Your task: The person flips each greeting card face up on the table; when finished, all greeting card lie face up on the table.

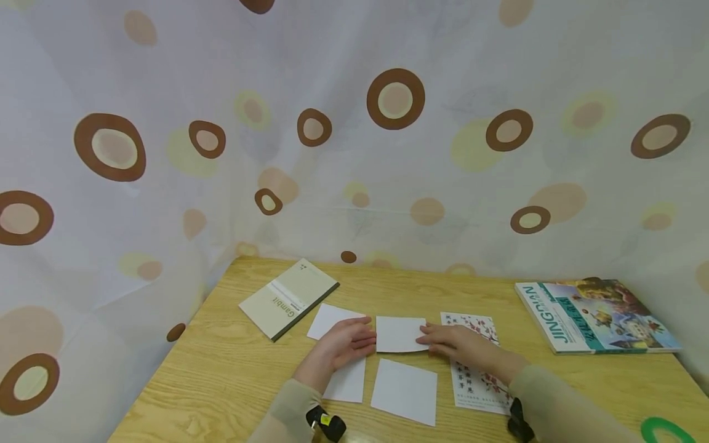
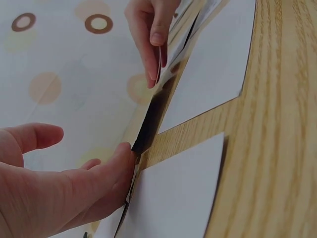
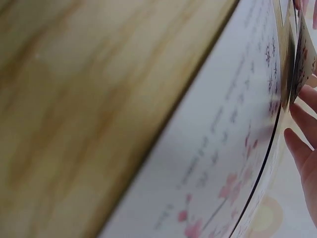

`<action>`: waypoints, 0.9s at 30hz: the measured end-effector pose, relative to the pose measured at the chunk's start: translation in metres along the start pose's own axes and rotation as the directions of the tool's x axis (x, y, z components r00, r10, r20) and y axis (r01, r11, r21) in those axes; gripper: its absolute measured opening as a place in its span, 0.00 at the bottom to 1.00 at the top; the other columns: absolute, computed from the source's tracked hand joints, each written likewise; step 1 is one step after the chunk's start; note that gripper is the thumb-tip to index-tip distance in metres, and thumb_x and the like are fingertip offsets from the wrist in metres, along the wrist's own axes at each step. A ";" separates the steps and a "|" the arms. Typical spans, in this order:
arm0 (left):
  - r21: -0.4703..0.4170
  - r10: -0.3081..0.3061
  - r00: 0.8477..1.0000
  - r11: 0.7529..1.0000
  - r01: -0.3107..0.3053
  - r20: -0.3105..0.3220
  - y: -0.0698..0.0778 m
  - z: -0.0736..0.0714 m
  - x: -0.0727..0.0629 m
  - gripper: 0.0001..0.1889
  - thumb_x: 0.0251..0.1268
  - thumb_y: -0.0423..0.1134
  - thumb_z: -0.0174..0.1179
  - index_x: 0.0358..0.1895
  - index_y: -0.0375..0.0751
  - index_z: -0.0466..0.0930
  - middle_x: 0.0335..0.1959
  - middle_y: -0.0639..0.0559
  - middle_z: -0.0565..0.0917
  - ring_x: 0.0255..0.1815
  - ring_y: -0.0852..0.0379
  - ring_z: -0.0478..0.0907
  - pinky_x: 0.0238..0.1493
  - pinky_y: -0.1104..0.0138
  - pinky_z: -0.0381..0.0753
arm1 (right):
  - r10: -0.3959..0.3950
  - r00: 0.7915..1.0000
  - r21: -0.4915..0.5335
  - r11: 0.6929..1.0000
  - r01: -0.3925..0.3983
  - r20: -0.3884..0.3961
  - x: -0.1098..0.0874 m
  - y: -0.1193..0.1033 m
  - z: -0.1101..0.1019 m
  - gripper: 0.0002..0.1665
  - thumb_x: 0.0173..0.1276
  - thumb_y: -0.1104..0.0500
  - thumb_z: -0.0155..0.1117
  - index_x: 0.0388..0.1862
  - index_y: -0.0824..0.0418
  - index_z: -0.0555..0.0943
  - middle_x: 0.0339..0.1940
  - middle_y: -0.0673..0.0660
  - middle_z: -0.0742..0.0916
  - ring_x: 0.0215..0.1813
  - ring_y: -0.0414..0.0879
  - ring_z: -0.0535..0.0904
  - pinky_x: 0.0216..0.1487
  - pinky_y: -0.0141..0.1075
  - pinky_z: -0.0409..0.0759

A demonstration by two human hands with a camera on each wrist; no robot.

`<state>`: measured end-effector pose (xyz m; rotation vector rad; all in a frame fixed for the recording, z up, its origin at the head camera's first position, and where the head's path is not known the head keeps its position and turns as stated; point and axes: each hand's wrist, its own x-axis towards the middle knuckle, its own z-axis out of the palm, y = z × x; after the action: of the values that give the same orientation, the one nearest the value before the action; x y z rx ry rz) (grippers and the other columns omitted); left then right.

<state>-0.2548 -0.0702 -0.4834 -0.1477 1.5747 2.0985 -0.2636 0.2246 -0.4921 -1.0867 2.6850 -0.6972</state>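
A white square card (image 1: 401, 334) is between the two hands, tilted a little off the table. My right hand (image 1: 460, 346) pinches its right edge; in the left wrist view that hand (image 2: 152, 29) has thumb and fingers on either side of the thin card. The card's underside (image 3: 306, 54) carries a floral print in the right wrist view. At the card's left edge is my left hand (image 1: 349, 343), its fingers fairly straight and touching or nearly touching it, with the thumb apart. Beneath and beside the left hand lie white cards (image 1: 346, 383); another white card (image 1: 404, 392) lies nearer the body.
Under the right forearm lies a printed sheet (image 1: 465, 397) with red blossoms and characters. A beige notebook (image 1: 290, 297) sits at the back left, a colourful book (image 1: 598, 317) at the back right. Part of a green ring (image 1: 659, 424) shows at the front right. Patterned cloth borders the wooden table (image 1: 183, 381).
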 end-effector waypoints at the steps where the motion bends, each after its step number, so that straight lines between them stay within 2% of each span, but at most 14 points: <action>1: 0.006 0.002 1.000 1.000 -0.002 -0.002 0.000 0.000 0.000 0.28 0.73 0.31 0.48 0.73 0.26 0.57 0.57 0.32 0.73 0.53 0.49 0.75 0.67 0.52 0.74 | -0.002 1.000 -0.005 1.000 0.002 -0.008 0.000 -0.001 -0.001 0.19 0.77 0.52 0.54 0.62 0.48 0.81 0.69 0.56 0.79 0.71 0.57 0.72 0.68 0.55 0.70; 10: -0.006 0.013 1.000 1.000 -0.013 0.001 0.002 0.001 0.000 0.26 0.73 0.31 0.48 0.71 0.24 0.60 0.55 0.33 0.73 0.53 0.49 0.75 0.67 0.52 0.74 | -0.028 0.997 -0.043 0.999 0.025 -0.067 0.001 -0.005 -0.005 0.18 0.77 0.51 0.54 0.60 0.49 0.83 0.65 0.57 0.82 0.67 0.56 0.76 0.65 0.55 0.74; 15: -0.015 0.008 1.000 1.000 -0.008 -0.002 0.001 0.000 0.000 0.26 0.73 0.31 0.48 0.71 0.24 0.61 0.55 0.34 0.74 0.53 0.50 0.75 0.66 0.54 0.74 | -0.026 0.995 -0.030 0.999 0.023 -0.093 0.001 -0.004 -0.003 0.17 0.77 0.51 0.54 0.58 0.49 0.84 0.62 0.57 0.84 0.65 0.56 0.78 0.64 0.55 0.75; 21: -0.010 0.020 1.000 1.000 -0.020 0.004 0.000 -0.002 0.001 0.24 0.74 0.30 0.48 0.70 0.24 0.62 0.54 0.36 0.76 0.53 0.51 0.77 0.65 0.57 0.76 | -0.026 0.986 0.029 0.999 0.031 -0.167 0.002 -0.003 0.000 0.16 0.77 0.52 0.55 0.55 0.52 0.85 0.58 0.56 0.86 0.61 0.54 0.81 0.60 0.52 0.79; 27: 0.001 0.051 0.998 0.999 -0.051 0.030 0.000 -0.004 0.001 0.24 0.73 0.28 0.50 0.69 0.22 0.63 0.56 0.36 0.77 0.51 0.55 0.78 0.64 0.60 0.78 | 0.023 0.976 0.166 0.986 0.014 -0.217 0.003 -0.004 0.000 0.16 0.77 0.53 0.55 0.54 0.55 0.85 0.54 0.54 0.88 0.55 0.47 0.83 0.53 0.40 0.84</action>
<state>-0.2566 -0.0736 -0.4846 -0.0760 1.5785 2.1288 -0.2639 0.2203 -0.4899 -1.0150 2.7420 -1.0783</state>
